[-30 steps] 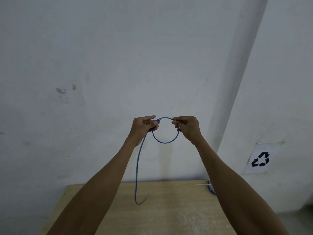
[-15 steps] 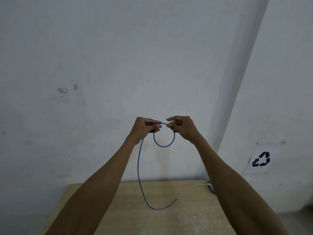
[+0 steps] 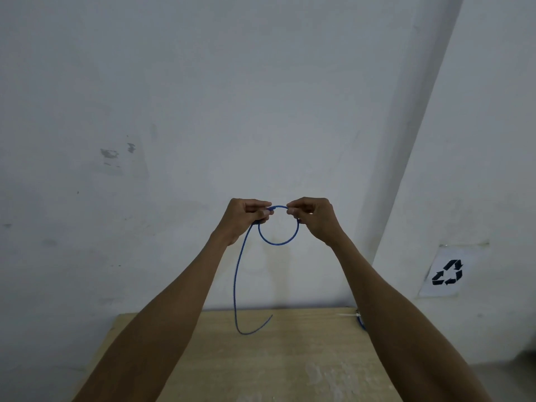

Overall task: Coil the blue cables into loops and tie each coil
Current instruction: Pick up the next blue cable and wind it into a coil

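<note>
A thin blue cable (image 3: 278, 243) is held up in front of the wall, bent into one small round loop between my hands. My left hand (image 3: 246, 217) pinches the loop's left side, where the strands cross. My right hand (image 3: 314, 217) pinches the loop's top right. From my left hand the free tail (image 3: 236, 285) hangs down and curls right just above the wooden table (image 3: 269, 364). Behind my right forearm, at the table's far right corner, a bit of another blue cable (image 3: 361, 323) and a white tie (image 3: 348, 315) show.
The table's far edge meets a grey-white wall. A wall corner or pillar (image 3: 420, 140) rises at the right. A paper sign with a recycling symbol (image 3: 446, 272) is stuck low on the right wall.
The hands drew together, then apart again, so the loop shrank and then widened. The hanging tail swung out to the right over the table and has partly swung back.
</note>
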{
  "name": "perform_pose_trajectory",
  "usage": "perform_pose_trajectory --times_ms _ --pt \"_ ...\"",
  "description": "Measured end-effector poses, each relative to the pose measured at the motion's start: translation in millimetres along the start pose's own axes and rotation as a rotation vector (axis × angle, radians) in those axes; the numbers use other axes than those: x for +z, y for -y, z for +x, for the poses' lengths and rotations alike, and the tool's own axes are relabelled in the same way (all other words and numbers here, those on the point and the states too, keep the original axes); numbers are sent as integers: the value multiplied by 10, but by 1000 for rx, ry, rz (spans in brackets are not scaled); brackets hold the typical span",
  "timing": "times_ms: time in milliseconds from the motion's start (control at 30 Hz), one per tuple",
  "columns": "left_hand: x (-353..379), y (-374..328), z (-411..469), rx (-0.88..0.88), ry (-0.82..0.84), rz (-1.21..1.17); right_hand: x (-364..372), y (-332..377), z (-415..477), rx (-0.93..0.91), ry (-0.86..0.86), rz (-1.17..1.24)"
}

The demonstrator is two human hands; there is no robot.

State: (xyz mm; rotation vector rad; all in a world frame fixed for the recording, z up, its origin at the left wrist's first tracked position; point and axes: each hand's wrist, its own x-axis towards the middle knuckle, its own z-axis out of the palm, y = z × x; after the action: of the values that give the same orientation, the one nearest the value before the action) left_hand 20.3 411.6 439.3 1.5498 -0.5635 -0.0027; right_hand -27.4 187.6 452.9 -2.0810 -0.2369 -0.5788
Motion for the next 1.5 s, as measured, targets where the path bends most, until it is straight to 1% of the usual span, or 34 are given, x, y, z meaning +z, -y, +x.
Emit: perform_pose_trajectory --times_ms 167,233,367,433,500,533,567,600,633,667,733,767,800,867,933,1000,1067,1133,1167,1200,1267,1333,1433,1500 --pt "1 -5 -10 30 18 18 6 15 -1 18 52 -18" --pt "9 -11 0 14 16 2 9 24 -5 25 48 -1" --pt "44 -18 57 -39 -56 -12 37 19 -25 55 8 -13" --pt "73 -15 92 -39 -156 -62 63 -22 -50 143 -23 6" --pt "89 0 139 -34 -298 -151 112 -97 -77 286 -37 0" --pt "95 11 160 -32 -367 -197 142 -153 -91 354 -7 -121" --pt "106 21 178 -32 -425 -237 162 -191 -125 444 72 -257" --pt "126 23 190 -33 -469 -265 186 -214 -181 575 171 -308" --pt "153 22 200 -34 -498 -285 224 -167 -253 748 241 -185" --pt "187 17 206 -34 -514 -301 269 -104 -345 905 297 26" --pt "277 2 212 -27 -527 -327 346 11 -474 1086 389 362" --pt "322 0 214 -22 -530 -335 389 39 -511 1135 383 517" --pt "356 -5 213 -17 -533 -335 428 51 -509 1155 333 655" --pt "406 5 208 -13 -537 -320 486 43 -477 1192 168 857" --pt "432 4 199 -9 -539 -318 504 22 -464 1204 90 911" --pt "435 -4 194 3 -556 -341 503 22 -488 1221 103 819" --pt "437 -23 187 19 -576 -369 512 8 -515 1229 178 759" --pt "454 -48 182 23 -580 -390 536 6 -534 1257 227 845" --pt "474 -57 181 20 -577 -400 548 -7 -532 1262 205 913" --pt "492 -66 176 14 -569 -406 563 -15 -530 1258 163 973" --pt "514 -89 162 -7 -532 -395 593 -29 -512 1236 26 1023" --pt "486 -93 143 -55 -470 -351 592 -50 -484 1186 -116 1031" --pt "371 -56 113 -120 -373 -245 544 -101 -424 1111 -254 1026" --pt "275 -21 96 -130 -335 -157 475 -167 -386 1059 -371 986"
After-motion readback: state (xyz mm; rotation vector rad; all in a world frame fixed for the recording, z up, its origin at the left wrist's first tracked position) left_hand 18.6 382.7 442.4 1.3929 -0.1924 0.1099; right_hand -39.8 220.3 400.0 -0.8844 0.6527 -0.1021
